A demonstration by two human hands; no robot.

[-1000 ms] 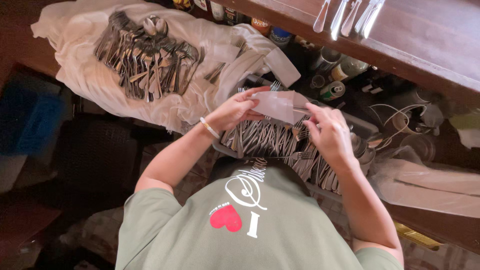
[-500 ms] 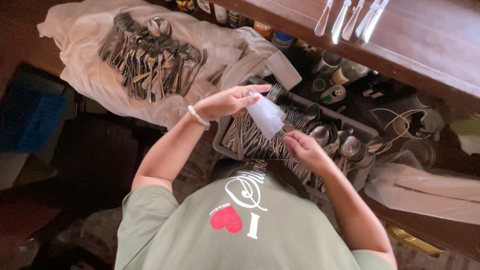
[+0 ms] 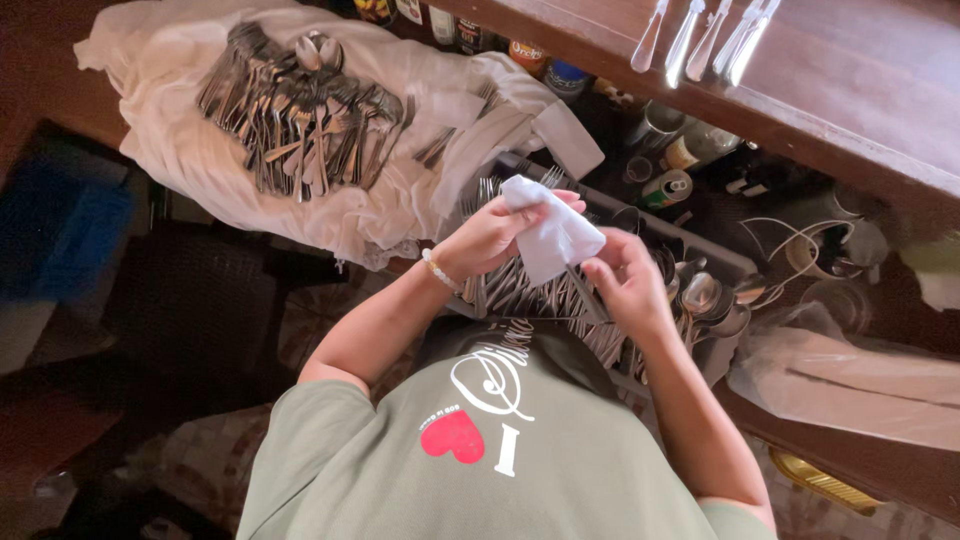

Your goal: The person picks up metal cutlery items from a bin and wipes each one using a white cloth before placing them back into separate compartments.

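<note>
Now drawing a fork through the white cloth: left hand gripping cloth, right hand pinching handle again, above the cutlery tray's near edge.

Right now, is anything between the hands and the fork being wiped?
Only the white cloth: the left hand wraps it round the fork, while the right hand touches the handle bare.
</note>
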